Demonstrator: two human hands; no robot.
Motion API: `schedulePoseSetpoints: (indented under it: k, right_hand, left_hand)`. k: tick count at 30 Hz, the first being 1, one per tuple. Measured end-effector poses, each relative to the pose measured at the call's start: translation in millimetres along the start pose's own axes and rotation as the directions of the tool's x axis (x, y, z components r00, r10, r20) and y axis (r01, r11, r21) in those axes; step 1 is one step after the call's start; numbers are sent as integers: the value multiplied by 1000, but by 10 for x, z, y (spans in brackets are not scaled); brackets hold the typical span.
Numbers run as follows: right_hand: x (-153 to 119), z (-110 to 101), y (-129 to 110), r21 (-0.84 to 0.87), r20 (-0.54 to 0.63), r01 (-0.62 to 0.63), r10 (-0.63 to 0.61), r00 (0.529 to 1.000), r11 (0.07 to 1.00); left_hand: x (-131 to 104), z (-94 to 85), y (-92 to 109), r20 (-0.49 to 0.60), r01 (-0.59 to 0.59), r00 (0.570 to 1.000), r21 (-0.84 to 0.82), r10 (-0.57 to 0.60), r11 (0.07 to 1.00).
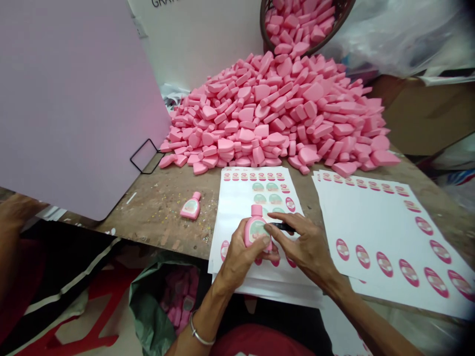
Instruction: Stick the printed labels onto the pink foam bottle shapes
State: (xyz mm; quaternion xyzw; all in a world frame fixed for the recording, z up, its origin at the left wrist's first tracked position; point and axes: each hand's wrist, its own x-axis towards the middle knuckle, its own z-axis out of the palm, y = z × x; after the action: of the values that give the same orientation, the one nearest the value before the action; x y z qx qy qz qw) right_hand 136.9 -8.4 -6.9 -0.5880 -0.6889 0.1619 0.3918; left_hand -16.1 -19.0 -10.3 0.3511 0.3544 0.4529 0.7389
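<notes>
A small pink bottle [256, 217] with a green label on its front stands upright in my left hand [243, 254], whose thumb and fingers wrap around it. My right hand [306, 244] is closed on a thin black tool [284, 227], its kind unclear, and the fingertips meet the label's right edge. Beneath both hands lies a stack of sticker sheets [237, 207], printed with green and pink-red labels. Left of the stack, another labelled pink bottle [191, 206] lies on the wooden table [159, 207].
A large heap of pink bottles [274, 109] fills the table's back, below a tipped brown basket [264, 24]. More sticker sheets [371, 217] lie at right. A pink-white panel [81, 109] stands left, near another person's hand [18, 212]. Below hangs a green bag [148, 291] holding bottles.
</notes>
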Motion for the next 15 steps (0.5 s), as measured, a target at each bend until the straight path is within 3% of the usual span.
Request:
schedulePoseSetpoints:
  k: [3, 5, 8, 10, 13, 15]
  right_hand:
    - [36, -32, 64, -183, -53, 5, -15, 998, 983]
    - [58, -31, 58, -92, -23, -79, 78, 997, 993]
    - [55, 52, -17, 204, 165, -206, 174, 971, 957]
    - [49, 134, -57, 303, 247, -266, 195, 949, 915]
    - [125, 176, 10, 308, 260, -316, 240, 935, 898]
    - [280, 109, 186, 249, 273, -330, 261, 926, 911]
  left_hand:
    - [-8, -11, -2, 6, 11, 1000, -9, -11, 1000]
    - [-18, 3, 19, 32, 25, 999, -32, -24, 999]
    - [-53, 48, 68, 105, 81, 991, -5, -80, 997]
    - [-94, 69, 88, 121, 122, 985, 32, -125, 992]
    - [-158, 24, 90, 92, 151, 984, 55, -156, 987]
    - [-173, -91, 104, 9, 158, 987, 78, -160, 984]
